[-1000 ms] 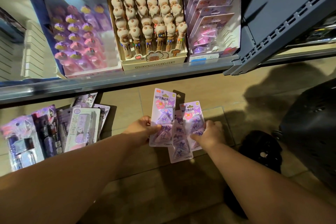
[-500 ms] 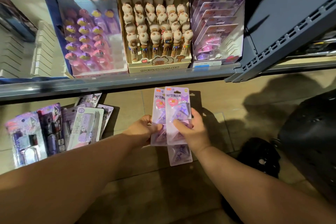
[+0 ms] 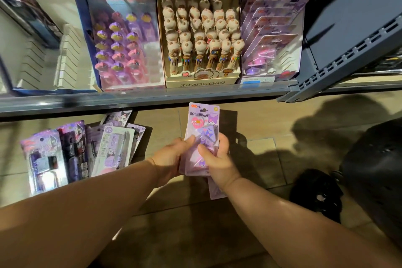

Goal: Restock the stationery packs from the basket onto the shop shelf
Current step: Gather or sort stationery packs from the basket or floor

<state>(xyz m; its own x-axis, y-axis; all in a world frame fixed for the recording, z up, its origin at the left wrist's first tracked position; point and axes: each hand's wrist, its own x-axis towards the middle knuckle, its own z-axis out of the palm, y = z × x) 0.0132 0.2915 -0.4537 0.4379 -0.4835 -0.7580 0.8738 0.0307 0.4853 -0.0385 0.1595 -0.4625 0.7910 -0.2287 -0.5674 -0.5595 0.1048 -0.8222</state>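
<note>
I hold a small stack of purple clip packs [image 3: 203,123] upright below the shelf edge [image 3: 152,97]. My left hand [image 3: 171,155] grips the stack's left side with the thumb on its front. My right hand [image 3: 214,159] holds its right side, thumb on the front and fingers curled behind. One more purple pack [image 3: 215,191] lies on the floor under my right wrist. On the shelf at the right, a row of matching purple packs [image 3: 272,35] stands in a slanted display. The dark basket [image 3: 374,172] sits at the far right on the floor.
The shelf also carries a box of brown character ball pens [image 3: 202,43] and a tray of pink and purple pens [image 3: 121,45]. Several purple stationery packs [image 3: 80,152] lie on the floor at left. A dark shoe [image 3: 315,193] is near the basket. A grey shelf bracket [image 3: 348,63] juts out at right.
The two separate packs were brought together into one stack. Both hands raised the stack toward the shelf edge, leaving one pack on the floor.
</note>
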